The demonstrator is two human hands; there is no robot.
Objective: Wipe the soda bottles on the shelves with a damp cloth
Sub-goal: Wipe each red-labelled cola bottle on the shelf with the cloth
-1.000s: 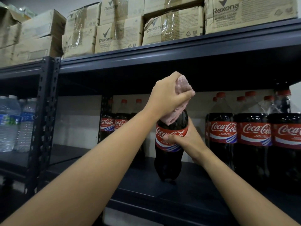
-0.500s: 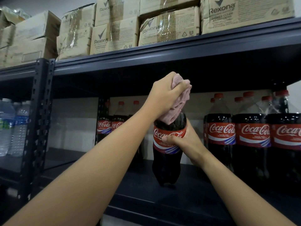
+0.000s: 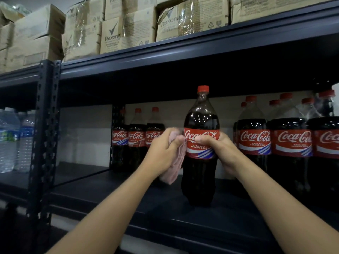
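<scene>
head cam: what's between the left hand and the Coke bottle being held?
The pink cloth. In the head view the left hand grips it against the left side of the bottle, at label height. The right hand holds the bottle directly.

I see a cola bottle (image 3: 200, 143) standing upright on the dark shelf (image 3: 113, 191). My right hand (image 3: 222, 149) wraps its label from the right, thumb across the front. My left hand (image 3: 163, 153) presses a pink cloth (image 3: 176, 165) against the bottle's left side. More bottles (image 3: 286, 142) stand to the right of it, three others (image 3: 136, 136) behind to its left. Cardboard boxes (image 3: 113, 32) sit above.
</scene>
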